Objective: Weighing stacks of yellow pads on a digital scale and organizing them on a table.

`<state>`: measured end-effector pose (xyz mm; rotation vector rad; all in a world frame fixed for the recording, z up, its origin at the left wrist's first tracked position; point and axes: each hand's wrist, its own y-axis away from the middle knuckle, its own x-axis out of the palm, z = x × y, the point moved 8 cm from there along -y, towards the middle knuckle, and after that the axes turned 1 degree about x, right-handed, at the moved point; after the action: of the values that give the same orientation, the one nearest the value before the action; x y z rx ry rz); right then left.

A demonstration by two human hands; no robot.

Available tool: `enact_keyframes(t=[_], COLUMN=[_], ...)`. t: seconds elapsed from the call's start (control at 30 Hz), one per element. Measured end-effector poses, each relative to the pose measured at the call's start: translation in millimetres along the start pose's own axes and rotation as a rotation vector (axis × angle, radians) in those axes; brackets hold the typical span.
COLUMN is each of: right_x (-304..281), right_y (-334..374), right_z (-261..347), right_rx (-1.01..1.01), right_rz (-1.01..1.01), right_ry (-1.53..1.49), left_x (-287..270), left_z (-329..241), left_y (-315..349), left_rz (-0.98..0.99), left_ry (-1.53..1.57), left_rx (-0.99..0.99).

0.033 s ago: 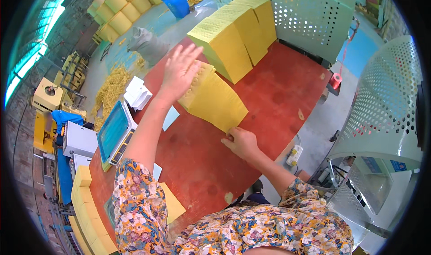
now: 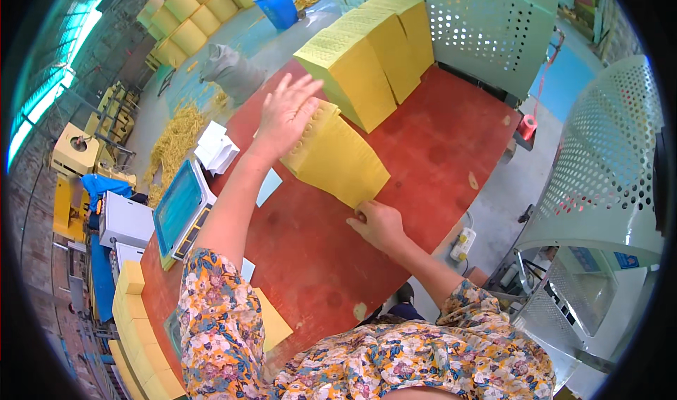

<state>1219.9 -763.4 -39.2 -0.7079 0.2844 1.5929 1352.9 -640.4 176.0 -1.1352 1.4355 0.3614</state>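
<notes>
A stack of yellow paper sheets (image 2: 338, 157) lies on the red tabletop (image 2: 317, 245), its sheets fanned slightly and round marks pressed along its far-left edge. My left hand (image 2: 283, 121) rests over that marked edge, fingers stretched out and palm toward the paper. At the stack's near corner, my right hand (image 2: 379, 224) is closed, thumb and fingers pinching the paper's tip. Behind the stack stands a tall block of yellow paper piles (image 2: 374, 62), close to the sheets.
Left of the table edge sits a weighing scale (image 2: 185, 206) with a blue pan, beside white paper slips (image 2: 216, 148). Yellow paper blocks (image 2: 137, 322) line the near left. A perforated green guard (image 2: 486, 33) borders the back; another perforated machine cover (image 2: 599, 160) stands right.
My left hand has shifted very slightly to the right along the stack's edge. My right hand and the paper look the same.
</notes>
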Motion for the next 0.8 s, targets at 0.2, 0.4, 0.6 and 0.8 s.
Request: enact_keyframes(t=[0.2,0.4,0.6,0.8], right_x=[5.5,6.3,10.5,8.7], right_y=[-6.2,-9.6,-15.0,-36.1], right_z=[-1.0,-1.2,3.6,-10.8], right_rx=[0.02,0.003,0.007,0.038], right_rz=[-0.104,-0.23,-0.176,-0.115], right_ry=[0.064,0.062,0.07,0.079], left_x=[15.2,16.6,-21.0,-2.5], left_z=[0.2,0.3,-1.9,-29.7], left_y=[4.2,8.4,20.1,63.6], left_rz=[0.088,0.03,-0.219,0.064], left_ry=[0.002,0.055,0.021,-0.122], left_rx=[0.028,0.097,0.066,-0.134])
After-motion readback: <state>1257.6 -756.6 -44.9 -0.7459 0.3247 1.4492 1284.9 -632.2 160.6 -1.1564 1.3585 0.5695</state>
